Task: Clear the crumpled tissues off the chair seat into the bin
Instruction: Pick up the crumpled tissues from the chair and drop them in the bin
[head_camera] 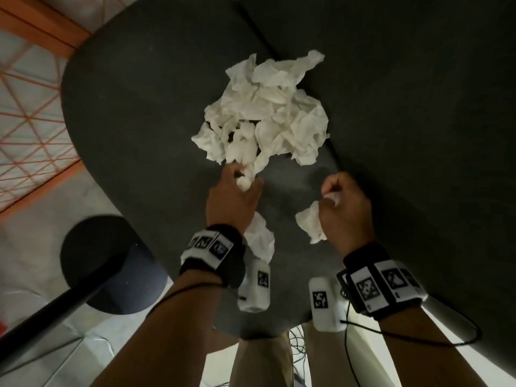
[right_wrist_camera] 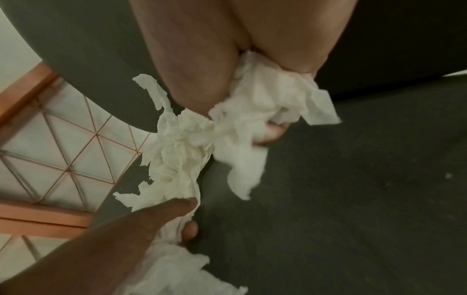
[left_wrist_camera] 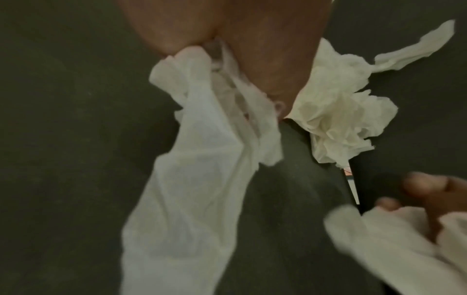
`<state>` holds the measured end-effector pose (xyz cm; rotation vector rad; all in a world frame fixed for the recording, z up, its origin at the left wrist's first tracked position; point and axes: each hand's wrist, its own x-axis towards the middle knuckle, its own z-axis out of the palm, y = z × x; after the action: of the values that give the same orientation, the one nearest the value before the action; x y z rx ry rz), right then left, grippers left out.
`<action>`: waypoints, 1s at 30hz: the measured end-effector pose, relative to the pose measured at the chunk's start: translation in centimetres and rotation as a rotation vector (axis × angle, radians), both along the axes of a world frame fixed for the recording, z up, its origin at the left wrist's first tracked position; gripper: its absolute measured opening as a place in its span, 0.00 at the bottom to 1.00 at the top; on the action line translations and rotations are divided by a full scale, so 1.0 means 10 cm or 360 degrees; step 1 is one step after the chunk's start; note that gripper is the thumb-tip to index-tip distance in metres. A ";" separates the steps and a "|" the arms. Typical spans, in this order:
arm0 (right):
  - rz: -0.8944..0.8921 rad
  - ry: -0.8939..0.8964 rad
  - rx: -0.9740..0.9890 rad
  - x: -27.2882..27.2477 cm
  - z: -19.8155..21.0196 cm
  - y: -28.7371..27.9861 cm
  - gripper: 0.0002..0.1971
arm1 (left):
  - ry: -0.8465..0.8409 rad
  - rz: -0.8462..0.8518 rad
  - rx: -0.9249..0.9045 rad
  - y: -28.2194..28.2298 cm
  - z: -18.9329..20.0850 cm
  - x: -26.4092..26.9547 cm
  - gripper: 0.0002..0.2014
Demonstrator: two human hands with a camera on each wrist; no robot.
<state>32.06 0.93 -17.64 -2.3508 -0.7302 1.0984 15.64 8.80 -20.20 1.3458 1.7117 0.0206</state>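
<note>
My left hand point(head_camera: 233, 201) pinches a long white crumpled tissue point(head_camera: 261, 237) that trails back toward my wrist, and my right hand point(head_camera: 344, 208) is curled round another white wad point(head_camera: 310, 223). The remaining heap of crumpled white tissues point(head_camera: 265, 113) lies mid-seat on the dark grey fabric chair seat point(head_camera: 139, 121), stretched roughly front to back. The round dark bin point(head_camera: 95, 263) sits on the floor to my left, its inside too blurred to judge.

Counts: one chair seat point(head_camera: 134, 129). One heap of crumpled tissues point(head_camera: 268, 113) on it, individual sheets too tangled to count. Two hands: left hand point(head_camera: 231, 199) grips one tissue wad, right hand point(head_camera: 346, 210) grips one. One round black bin point(head_camera: 92, 261) on the floor.
</note>
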 end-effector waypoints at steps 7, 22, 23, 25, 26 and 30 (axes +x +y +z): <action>-0.0133 0.0023 0.0054 -0.03 -0.22 0.32 0.17 | 0.0097 0.0027 0.0085 0.12 -0.12 0.14 0.08; -0.0052 -0.0095 0.0082 -0.01 -0.24 0.22 0.09 | -0.0219 0.0322 -0.0058 -0.45 0.46 -0.46 0.07; -0.0062 -0.0087 0.0062 0.00 -0.20 0.19 0.10 | -0.0254 0.0303 -0.0045 -0.45 0.49 -0.48 0.09; -0.0086 -0.0058 0.0047 0.01 -0.11 0.13 0.13 | -0.0280 0.0270 -0.0005 -0.43 0.53 -0.49 0.09; -0.0109 -0.0023 0.0047 0.02 -0.07 0.10 0.14 | -0.0254 0.0271 0.0017 -0.40 0.54 -0.48 0.08; -0.0156 0.0180 0.0127 0.01 0.09 0.00 0.17 | -0.0190 0.0348 0.0110 -0.18 0.58 -0.37 0.07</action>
<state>32.19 0.91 -16.69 -2.2137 -0.6003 1.1283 11.98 6.96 -14.43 1.1761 1.7616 0.2815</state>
